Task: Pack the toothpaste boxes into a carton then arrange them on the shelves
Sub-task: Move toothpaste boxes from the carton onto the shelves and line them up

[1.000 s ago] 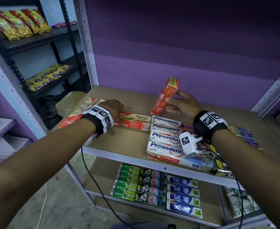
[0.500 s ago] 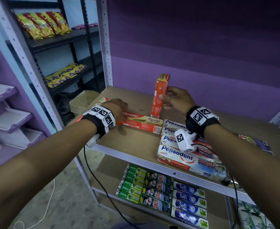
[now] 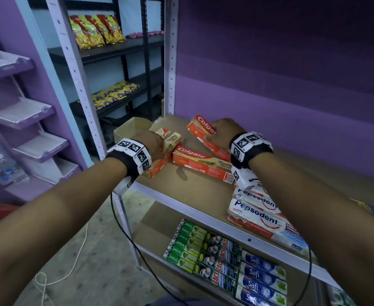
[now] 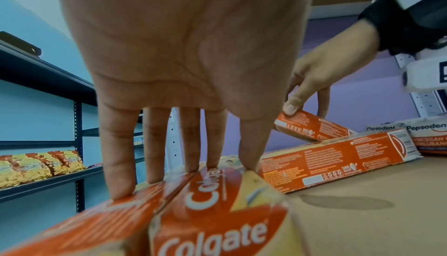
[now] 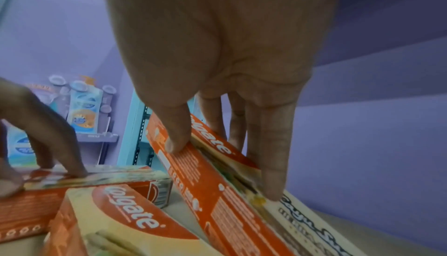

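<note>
At frame centre, the right hand (image 3: 222, 131) pinches a tilted Colgate box (image 3: 206, 134); the left hand (image 3: 153, 143), fingers straight, presses two boxes (image 4: 184, 208) on the shelf (image 3: 199, 191). Best lay it flush alongside.

"Colgate" stands in white on the orange boxes (image 3: 200, 159) on the upper shelf board. "Pepsodent" stands in blue on the white boxes (image 3: 256, 214) stacked at the shelf's right. On the lower shelf, green boxes (image 3: 185, 246) read "DARLIE", the red-and-green boxes (image 3: 220, 261) beside them "ZACT", and the blue boxes (image 3: 261, 279) "Safi".
</note>
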A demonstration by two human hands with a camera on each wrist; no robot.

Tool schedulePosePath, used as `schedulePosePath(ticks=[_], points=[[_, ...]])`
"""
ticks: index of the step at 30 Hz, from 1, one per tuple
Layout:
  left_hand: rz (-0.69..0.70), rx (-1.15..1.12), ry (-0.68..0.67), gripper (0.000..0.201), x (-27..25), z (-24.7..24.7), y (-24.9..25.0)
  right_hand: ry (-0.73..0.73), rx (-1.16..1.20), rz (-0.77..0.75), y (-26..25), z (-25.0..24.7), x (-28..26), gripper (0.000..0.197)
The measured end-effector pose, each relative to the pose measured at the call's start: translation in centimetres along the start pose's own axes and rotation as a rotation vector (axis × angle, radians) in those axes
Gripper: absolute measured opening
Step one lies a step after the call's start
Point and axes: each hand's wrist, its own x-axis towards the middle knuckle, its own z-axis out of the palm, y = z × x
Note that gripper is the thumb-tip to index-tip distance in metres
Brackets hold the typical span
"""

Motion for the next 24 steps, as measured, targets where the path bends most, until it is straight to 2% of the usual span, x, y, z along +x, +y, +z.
schedulePosePath(ticks=[5, 8, 12, 24], points=[[-0.014, 0.007, 0.005, 0.040, -0.4, 0.1, 0.1, -0.062, -0.236, 0.021, -1.4, 2.8, 1.9, 0.046], [-0.023, 0.030, 0.005, 0.042, -0.7, 0.1, 0.2, -0.050, -0.320, 0.033, -1.8, 4.4, 2.4, 0.041], [-0.017, 0.070, 0.010, 0.046, -1.1, 0.2, 0.4, -0.075, -0.401, 0.054, -2.4, 5.4, 2.5, 0.046], [0.016, 0.030, 0.018, 0.044, -0.6, 0.6, -0.4, -0.136, -0.383, 0.014, -2.3, 5.8, 2.0, 0.006]])
